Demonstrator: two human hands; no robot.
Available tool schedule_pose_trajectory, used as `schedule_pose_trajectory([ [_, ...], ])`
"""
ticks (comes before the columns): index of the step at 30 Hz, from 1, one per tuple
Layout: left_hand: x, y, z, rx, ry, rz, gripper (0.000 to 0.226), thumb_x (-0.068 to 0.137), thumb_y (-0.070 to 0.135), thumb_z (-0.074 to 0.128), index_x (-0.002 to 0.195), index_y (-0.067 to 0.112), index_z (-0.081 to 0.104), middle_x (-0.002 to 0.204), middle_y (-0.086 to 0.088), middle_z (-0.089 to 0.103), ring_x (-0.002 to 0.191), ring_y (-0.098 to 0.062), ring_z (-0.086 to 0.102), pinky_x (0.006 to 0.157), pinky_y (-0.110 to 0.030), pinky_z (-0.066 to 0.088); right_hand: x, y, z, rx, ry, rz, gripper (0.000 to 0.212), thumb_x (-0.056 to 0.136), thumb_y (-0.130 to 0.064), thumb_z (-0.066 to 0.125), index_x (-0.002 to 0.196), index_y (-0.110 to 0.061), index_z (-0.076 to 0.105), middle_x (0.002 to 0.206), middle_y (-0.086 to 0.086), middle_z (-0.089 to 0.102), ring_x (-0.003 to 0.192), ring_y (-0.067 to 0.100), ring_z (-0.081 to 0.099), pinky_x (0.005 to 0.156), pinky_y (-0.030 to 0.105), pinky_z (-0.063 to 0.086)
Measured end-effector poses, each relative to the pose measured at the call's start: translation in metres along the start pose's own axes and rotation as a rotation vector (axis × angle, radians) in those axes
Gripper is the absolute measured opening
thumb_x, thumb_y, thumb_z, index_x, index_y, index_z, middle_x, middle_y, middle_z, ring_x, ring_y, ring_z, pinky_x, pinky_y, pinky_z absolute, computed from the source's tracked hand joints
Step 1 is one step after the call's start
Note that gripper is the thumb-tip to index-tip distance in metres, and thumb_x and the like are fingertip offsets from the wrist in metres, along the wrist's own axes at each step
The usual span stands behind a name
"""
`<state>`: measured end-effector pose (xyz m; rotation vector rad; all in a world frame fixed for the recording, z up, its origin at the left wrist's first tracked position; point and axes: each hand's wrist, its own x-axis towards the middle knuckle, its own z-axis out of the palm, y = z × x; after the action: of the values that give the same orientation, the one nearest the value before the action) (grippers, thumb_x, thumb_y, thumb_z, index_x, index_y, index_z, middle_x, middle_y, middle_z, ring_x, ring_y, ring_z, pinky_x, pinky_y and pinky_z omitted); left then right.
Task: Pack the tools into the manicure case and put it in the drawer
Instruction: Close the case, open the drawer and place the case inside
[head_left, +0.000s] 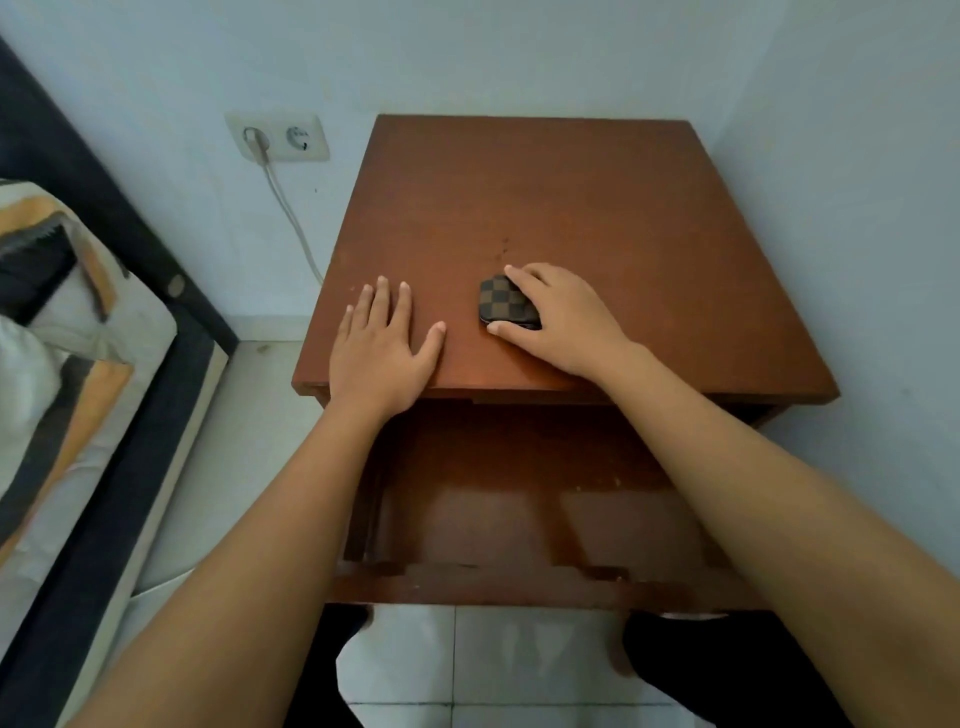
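Note:
A small manicure case (503, 303) with a brown checkered cover lies closed on the wooden bedside table (545, 208), near the front middle. My right hand (561, 322) covers its right half, with the fingers over its far edge and the thumb at its near edge. My left hand (382, 343) rests flat on the tabletop to the left of the case, fingers spread, holding nothing. Below the tabletop the drawer (519, 519) is pulled out towards me and looks bare inside. No loose tools are in view.
A bed (78, 364) with a dark frame and striped bedding stands on the left. A wall socket (278, 137) with a white cable plugged in sits left of the table. Walls close in behind and to the right. White floor tiles (493, 660) lie below the drawer.

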<state>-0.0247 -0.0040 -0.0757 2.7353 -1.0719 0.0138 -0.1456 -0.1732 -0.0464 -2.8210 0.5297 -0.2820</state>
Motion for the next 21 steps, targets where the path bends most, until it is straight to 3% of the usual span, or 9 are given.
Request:
schedule_pose_trajectory([
  [4, 0.000, 0.000, -0.001, 0.001, -0.003, 0.004, 0.070, 0.092, 0.059, 0.018, 0.150, 0.020, 0.010, 0.159, -0.005, 0.006, 0.146, -0.021, 0.002, 0.117, -0.036, 0.002, -0.043, -0.013, -0.004, 0.011, 0.017, -0.036, 0.072, 0.082, -0.059, 0.054, 0.140, -0.020, 0.037, 0.122, 0.006, 0.050, 0.111, 0.024, 0.046, 0.093, 0.037, 0.041],
  [10, -0.002, -0.001, -0.003, -0.014, -0.013, 0.012, 0.070, 0.093, 0.058, 0.019, 0.150, 0.017, 0.011, 0.159, -0.007, 0.007, 0.146, -0.022, 0.003, 0.117, -0.036, 0.002, -0.113, -0.028, 0.005, -0.068, -0.041, -0.255, 0.071, 0.080, -0.064, 0.046, 0.139, -0.027, 0.038, 0.109, 0.007, 0.050, 0.095, 0.022, 0.048, 0.079, 0.035, 0.043],
  [13, -0.003, 0.000, -0.003, -0.007, -0.019, 0.010, 0.071, 0.093, 0.059, 0.017, 0.150, 0.018, 0.010, 0.159, -0.006, 0.006, 0.146, -0.022, 0.002, 0.117, -0.036, 0.001, -0.121, -0.024, 0.022, -0.061, -0.231, -0.293, 0.069, 0.082, -0.063, 0.047, 0.141, -0.030, 0.033, 0.110, 0.005, 0.047, 0.097, 0.018, 0.043, 0.081, 0.030, 0.039],
  [17, -0.002, -0.001, -0.002, -0.006, -0.013, 0.006, 0.071, 0.092, 0.060, 0.016, 0.150, 0.019, 0.010, 0.159, -0.005, 0.006, 0.146, -0.021, 0.002, 0.117, -0.036, 0.001, -0.108, -0.009, 0.050, -0.048, -0.508, -0.143, 0.071, 0.081, -0.060, 0.053, 0.142, -0.035, 0.026, 0.125, 0.006, 0.042, 0.112, 0.021, 0.040, 0.090, 0.035, 0.038],
  [21, -0.001, -0.002, -0.001, -0.011, -0.008, 0.005, 0.071, 0.092, 0.060, 0.017, 0.150, 0.019, 0.011, 0.159, -0.005, 0.006, 0.146, -0.021, 0.002, 0.117, -0.036, 0.001, -0.101, -0.001, 0.074, -0.089, -0.686, -0.077, 0.074, 0.080, -0.049, 0.062, 0.142, -0.032, 0.025, 0.133, 0.010, 0.036, 0.120, 0.028, 0.036, 0.090, 0.039, 0.038],
])
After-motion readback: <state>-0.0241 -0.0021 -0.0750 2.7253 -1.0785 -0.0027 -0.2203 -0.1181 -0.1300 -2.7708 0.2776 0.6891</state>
